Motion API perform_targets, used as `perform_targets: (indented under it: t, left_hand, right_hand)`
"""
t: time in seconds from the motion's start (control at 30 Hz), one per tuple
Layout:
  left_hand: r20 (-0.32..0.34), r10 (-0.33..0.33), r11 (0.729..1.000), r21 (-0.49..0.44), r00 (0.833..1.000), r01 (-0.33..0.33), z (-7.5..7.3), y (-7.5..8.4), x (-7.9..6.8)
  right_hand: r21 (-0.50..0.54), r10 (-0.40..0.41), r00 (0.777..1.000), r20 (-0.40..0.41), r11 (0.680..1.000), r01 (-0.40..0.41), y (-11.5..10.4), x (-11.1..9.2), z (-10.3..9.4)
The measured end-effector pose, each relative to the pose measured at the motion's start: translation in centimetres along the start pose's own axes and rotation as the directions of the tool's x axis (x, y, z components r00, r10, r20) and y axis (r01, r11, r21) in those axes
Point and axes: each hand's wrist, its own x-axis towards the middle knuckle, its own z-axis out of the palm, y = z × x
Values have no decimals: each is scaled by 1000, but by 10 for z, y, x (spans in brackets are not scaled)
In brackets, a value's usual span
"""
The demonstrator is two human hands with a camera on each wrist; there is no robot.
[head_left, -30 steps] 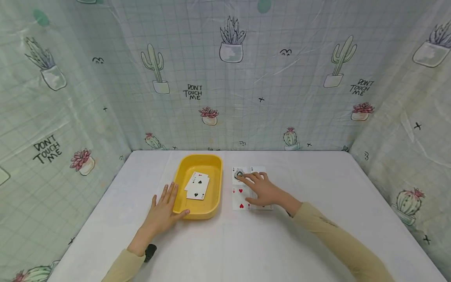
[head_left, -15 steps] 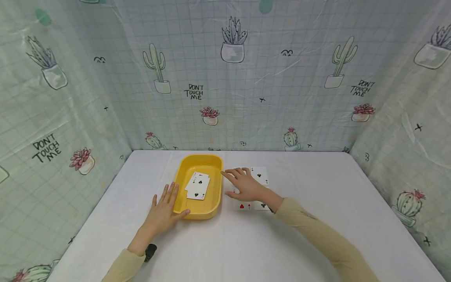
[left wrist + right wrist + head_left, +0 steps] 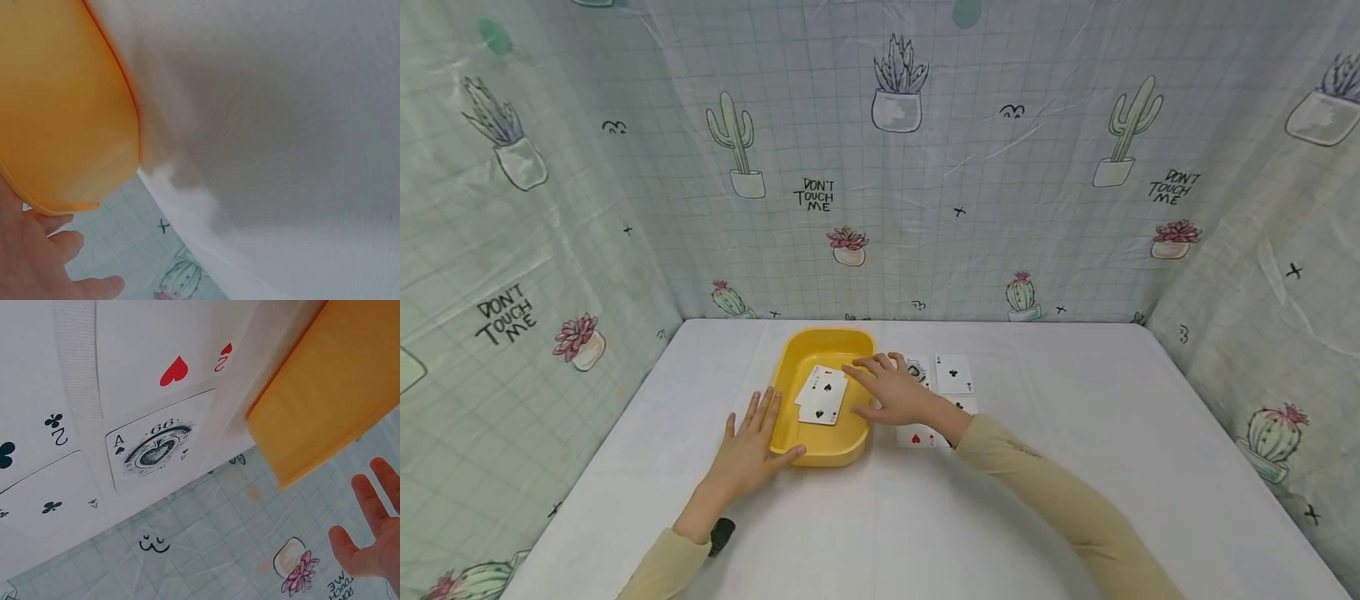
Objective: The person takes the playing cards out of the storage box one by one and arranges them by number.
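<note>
My left hand (image 3: 745, 457) has its fingers spread against the left rim of the yellow tray (image 3: 831, 457). Inside the tray lies a two of spades (image 3: 822, 404), overlapping another card (image 3: 806, 386) that shows a red mark. My right hand (image 3: 898, 396) reaches over the tray's right rim, fingers loosely extended, with nothing visible in them. Right of the tray are an ace of spades (image 3: 152, 447), an ace of clubs (image 3: 953, 374), a two of hearts (image 3: 174, 372) and a two of clubs (image 3: 56, 428). My right hand and arm partly cover these in the head view.
A white table (image 3: 1045, 483) carries the tray and cards. Behind it and at both sides hangs a pale green curtain (image 3: 1000, 233) printed with cacti and "Don't touch me". A black band (image 3: 721, 536) sits at my left wrist.
My right hand has moved left, from above the cards on the table to over the tray's right side. The left hand and the cards stay where they were.
</note>
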Motion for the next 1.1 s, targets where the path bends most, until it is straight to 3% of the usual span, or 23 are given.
perform_targets:
  t: [0.27,0.53,0.83,1.1]
  left_hand:
    - [1,-2,1000,-7,1000,2,0,0,0]
    - [8,2,1000,1,1000,-2,-2,1,0]
    - [3,3,1000,0,1000,-3,-3,1,0]
    - [4,6,1000,-2,1000,-6,-2,0,-1]
  right_hand:
    - [-15,5,1000,20,1000,-5,-8,17,1]
    - [-78,37,995,91,996,-30,-14,33,9]
    - [-108,61,984,168,993,-43,-21,51,21]
    - [-158,132,965,228,983,-97,-29,58,32]
